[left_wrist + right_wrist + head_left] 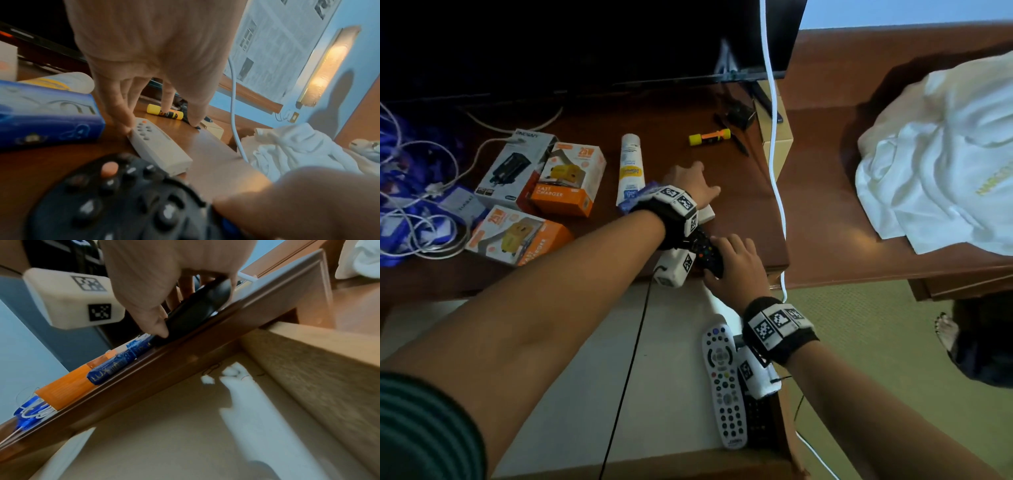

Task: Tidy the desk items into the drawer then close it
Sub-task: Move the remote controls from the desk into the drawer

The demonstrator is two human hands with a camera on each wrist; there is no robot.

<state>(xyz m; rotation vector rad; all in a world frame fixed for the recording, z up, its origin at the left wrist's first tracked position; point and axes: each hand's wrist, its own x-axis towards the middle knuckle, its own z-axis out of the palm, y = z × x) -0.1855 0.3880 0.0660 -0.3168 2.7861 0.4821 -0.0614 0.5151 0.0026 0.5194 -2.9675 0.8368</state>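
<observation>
My right hand (736, 263) grips a black remote (709, 255) at the brown desk's front edge (551, 284); the right wrist view shows thumb and fingers curled around the black remote (201, 305). My left hand (691, 185) reaches over a small white remote (709, 214) on the desk. Its fingertips (125, 125) touch the far end of that white remote (158, 144), and the thumb stands apart. The open drawer (585, 359) below holds a white remote (724, 387) and a black one (756, 418).
Three charger boxes (568, 178), a white tube (631, 168), a blue box (47, 113) and a yellow-orange glue stick (709, 137) lie on the desk. Tangled cables (414, 205) fill the left. A television (585, 44) stands behind; a white cable (777, 171) hangs at the right edge.
</observation>
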